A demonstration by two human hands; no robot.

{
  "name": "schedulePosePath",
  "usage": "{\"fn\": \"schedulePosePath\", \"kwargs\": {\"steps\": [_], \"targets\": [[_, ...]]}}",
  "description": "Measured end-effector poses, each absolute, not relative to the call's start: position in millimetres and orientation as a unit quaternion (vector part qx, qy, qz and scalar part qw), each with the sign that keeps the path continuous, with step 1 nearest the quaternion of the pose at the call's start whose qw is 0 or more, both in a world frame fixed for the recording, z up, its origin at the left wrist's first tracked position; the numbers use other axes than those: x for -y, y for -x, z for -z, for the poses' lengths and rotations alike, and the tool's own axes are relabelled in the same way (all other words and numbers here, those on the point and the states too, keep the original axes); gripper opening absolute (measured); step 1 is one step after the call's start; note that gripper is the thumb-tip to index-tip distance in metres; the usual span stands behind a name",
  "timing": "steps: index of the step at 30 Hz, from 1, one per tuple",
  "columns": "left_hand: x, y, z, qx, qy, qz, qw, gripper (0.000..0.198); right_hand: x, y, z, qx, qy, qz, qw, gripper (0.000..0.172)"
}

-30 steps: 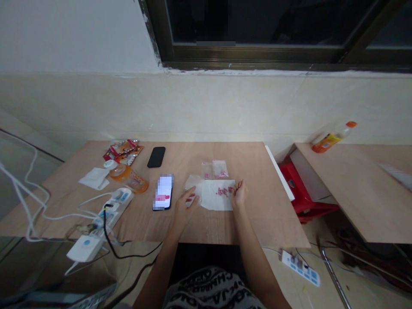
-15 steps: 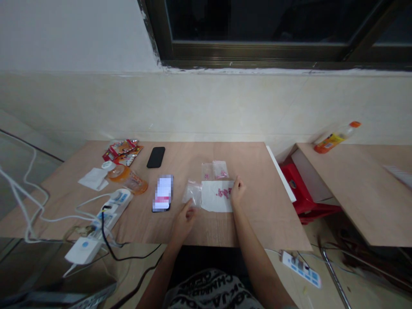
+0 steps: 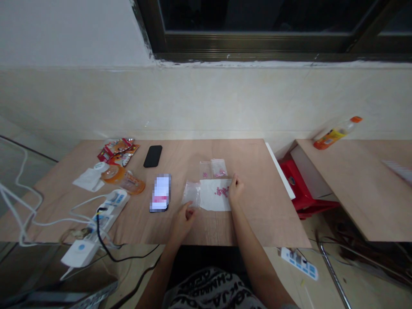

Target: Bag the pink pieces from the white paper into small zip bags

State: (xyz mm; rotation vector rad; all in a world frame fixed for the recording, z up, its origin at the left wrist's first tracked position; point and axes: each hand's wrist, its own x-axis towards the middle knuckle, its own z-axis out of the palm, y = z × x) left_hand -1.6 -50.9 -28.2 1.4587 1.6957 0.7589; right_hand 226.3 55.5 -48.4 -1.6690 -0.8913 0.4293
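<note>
A white sheet of paper (image 3: 209, 195) lies on the table with small pink pieces (image 3: 222, 191) scattered over its right half. My right hand (image 3: 236, 191) rests at the paper's right edge, fingers curled closed; whatever is in them is hidden. Left of the paper lies a clear plastic zip bag (image 3: 192, 192). My left hand (image 3: 183, 219) is at the bag's lower edge, fingers curled in and fingertips against it. Beyond the paper lie two small clear bags, the left one (image 3: 205, 169) and the right one (image 3: 219, 167), both with pink pieces inside.
To the left are a lit phone (image 3: 160, 193), a dark phone (image 3: 152, 156), an orange bottle (image 3: 124, 179), snack packets (image 3: 119, 151), a tissue (image 3: 88, 179) and a power strip (image 3: 111, 210) with cables. Rightward stand a red stool (image 3: 296, 189) and another table with a drink bottle (image 3: 336, 134).
The whole view has shifted slightly. Both hands stay at nearly the same spots by the bag and the paper, and the pink pieces lie much as before.
</note>
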Motion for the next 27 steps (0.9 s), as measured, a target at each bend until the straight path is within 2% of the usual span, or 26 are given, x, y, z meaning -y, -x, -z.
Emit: {"fn": "schedulePosePath", "kwargs": {"steps": [5, 11, 17, 27], "targets": [[40, -11, 6, -0.641, -0.591, -0.315, 0.374, 0.037, -57, -226, 52, 0.390, 0.711, -0.183, 0.556, 0.053], [9, -32, -17, -0.587, -0.731, -0.296, 0.185, 0.026, -59, -226, 56, 0.399, 0.709, -0.184, 0.552, 0.054], [-22, -56, -20, -0.578, -0.795, -0.153, 0.104, 0.035, -59, -227, 58, 0.416, 0.711, -0.195, 0.532, 0.059], [-47, -79, 8, -0.558, -0.823, -0.042, 0.099, 0.052, -59, -228, 57, 0.429, 0.706, -0.181, 0.533, 0.063]]}}
